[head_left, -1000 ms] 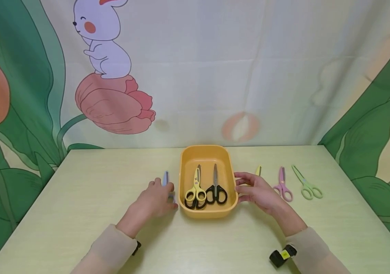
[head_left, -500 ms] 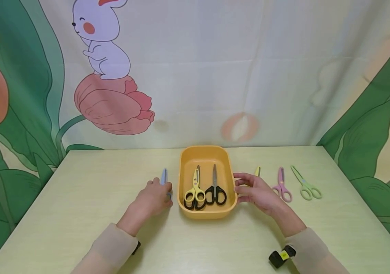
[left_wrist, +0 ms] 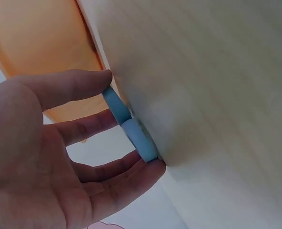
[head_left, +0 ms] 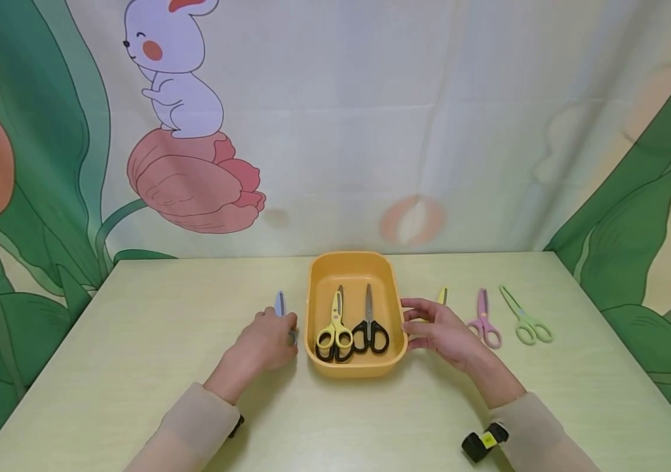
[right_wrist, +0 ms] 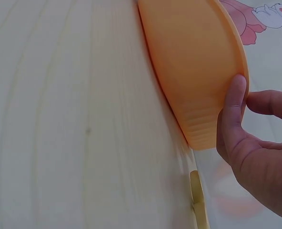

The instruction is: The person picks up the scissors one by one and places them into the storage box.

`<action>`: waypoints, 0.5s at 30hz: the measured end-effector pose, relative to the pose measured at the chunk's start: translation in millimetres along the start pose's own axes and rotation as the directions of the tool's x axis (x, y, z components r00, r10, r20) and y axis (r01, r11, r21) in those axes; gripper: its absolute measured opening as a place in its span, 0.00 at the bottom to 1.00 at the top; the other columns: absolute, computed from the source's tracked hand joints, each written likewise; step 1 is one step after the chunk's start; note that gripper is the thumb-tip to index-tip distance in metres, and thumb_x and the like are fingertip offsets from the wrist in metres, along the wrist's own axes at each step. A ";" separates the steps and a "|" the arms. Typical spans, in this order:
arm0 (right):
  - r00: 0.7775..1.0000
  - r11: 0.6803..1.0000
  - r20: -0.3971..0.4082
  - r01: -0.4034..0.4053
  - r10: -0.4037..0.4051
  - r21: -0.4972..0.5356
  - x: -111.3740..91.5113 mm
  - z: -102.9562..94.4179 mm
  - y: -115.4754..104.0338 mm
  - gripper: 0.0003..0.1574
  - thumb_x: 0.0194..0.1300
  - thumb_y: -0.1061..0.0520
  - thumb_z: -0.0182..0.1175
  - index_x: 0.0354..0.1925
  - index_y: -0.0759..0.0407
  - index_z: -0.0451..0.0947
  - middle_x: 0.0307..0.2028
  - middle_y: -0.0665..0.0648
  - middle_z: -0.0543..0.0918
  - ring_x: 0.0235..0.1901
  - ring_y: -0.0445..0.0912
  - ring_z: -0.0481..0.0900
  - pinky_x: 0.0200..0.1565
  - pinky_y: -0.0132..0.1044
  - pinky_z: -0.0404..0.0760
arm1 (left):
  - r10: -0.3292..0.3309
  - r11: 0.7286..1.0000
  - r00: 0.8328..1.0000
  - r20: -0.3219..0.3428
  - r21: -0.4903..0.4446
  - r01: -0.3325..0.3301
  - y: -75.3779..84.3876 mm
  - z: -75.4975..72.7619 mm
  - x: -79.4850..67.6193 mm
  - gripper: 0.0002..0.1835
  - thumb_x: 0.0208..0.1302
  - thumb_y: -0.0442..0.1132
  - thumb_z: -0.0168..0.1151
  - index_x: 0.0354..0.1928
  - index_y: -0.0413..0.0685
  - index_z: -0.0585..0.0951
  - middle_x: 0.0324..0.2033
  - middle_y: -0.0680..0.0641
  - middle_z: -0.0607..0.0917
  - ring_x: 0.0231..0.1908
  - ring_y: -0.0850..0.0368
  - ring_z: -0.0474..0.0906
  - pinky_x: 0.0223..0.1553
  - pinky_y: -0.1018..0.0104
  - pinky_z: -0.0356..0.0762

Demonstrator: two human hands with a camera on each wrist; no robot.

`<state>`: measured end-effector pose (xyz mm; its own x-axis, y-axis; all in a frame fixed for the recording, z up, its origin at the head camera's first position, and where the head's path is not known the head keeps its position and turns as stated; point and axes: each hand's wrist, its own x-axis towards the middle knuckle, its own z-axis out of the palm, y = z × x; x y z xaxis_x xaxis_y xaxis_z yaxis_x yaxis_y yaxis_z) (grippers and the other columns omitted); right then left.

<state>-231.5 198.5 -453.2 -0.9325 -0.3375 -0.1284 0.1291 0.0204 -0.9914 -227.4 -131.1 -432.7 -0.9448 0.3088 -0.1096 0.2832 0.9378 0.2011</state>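
Observation:
My left hand point(head_left: 265, 341) pinches a pair of blue scissors point(head_left: 279, 303) left of the yellow bin. In the left wrist view, thumb and fingertips hold the blue handles point(left_wrist: 140, 138) from opposite sides, close over the table. The yellow bin point(head_left: 356, 370) holds yellow-handled scissors point(head_left: 336, 318) lying over black-handled scissors point(head_left: 325, 354), with another black-handled pair point(head_left: 379, 335) beside them. My right hand point(head_left: 444, 331) rests its extended fingers against the bin's right wall; the right wrist view has fingertips on the outer wall point(right_wrist: 198, 81) and at the rim.
Right of the bin lie yellow scissors point(head_left: 443, 295), partly hidden by my right hand, then pink scissors point(head_left: 485, 319) and green scissors point(head_left: 527, 319). Behind the table point(head_left: 359, 419) hangs a printed curtain point(head_left: 335, 131) with a rabbit and flowers.
My left thumb has drawn in from beside the bin and the fingers have closed on the blue scissors, which have shifted slightly left. My right hand stays at the bin.

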 end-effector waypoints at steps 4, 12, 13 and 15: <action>1.000 1.000 -0.002 -0.004 0.004 0.004 0.2 0.3 0.1 0.37 0.70 0.70 0.58 0.73 0.75 0.58 0.54 0.68 0.70 0.42 0.49 0.78 0.43 0.41 0.86 | -0.006 1.000 1.000 0.005 0.001 0.006 -0.2 1.4 0.9 0.08 0.63 0.38 0.65 0.40 0.45 0.76 0.39 0.35 0.74 0.42 0.40 0.73 0.37 0.48 0.78; 1.000 1.000 -0.003 -0.007 0.007 0.005 -0.2 0.5 -0.1 0.37 0.70 0.70 0.58 0.73 0.74 0.58 0.55 0.69 0.70 0.42 0.48 0.78 0.43 0.40 0.86 | -0.014 1.000 1.000 0.023 -0.012 0.014 -0.8 1.0 1.7 0.11 0.59 0.36 0.63 0.42 0.44 0.75 0.42 0.33 0.72 0.44 0.37 0.71 0.38 0.47 0.77; 1.000 1.000 -0.002 -0.006 0.006 0.002 -0.1 0.2 0.1 0.37 0.70 0.70 0.58 0.73 0.74 0.58 0.55 0.69 0.70 0.42 0.48 0.78 0.43 0.40 0.86 | -0.015 1.000 1.000 0.021 -0.016 0.015 -0.9 0.5 1.6 0.11 0.59 0.36 0.63 0.43 0.44 0.75 0.42 0.33 0.72 0.44 0.37 0.71 0.38 0.47 0.77; 1.000 1.000 -0.001 -0.004 0.004 0.001 -0.1 -0.3 0.1 0.37 0.70 0.69 0.58 0.73 0.74 0.58 0.55 0.69 0.69 0.42 0.49 0.78 0.43 0.41 0.86 | -0.018 1.000 1.000 0.012 -0.025 0.019 -1.1 -0.7 1.7 0.12 0.58 0.37 0.64 0.43 0.44 0.76 0.42 0.34 0.72 0.43 0.38 0.70 0.37 0.48 0.76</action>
<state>-231.5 198.7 -453.3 -0.9323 -0.3365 -0.1325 0.1332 0.0210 -0.9909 -229.5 -131.7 -432.5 -0.9478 0.2933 -0.1250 0.2613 0.9392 0.2228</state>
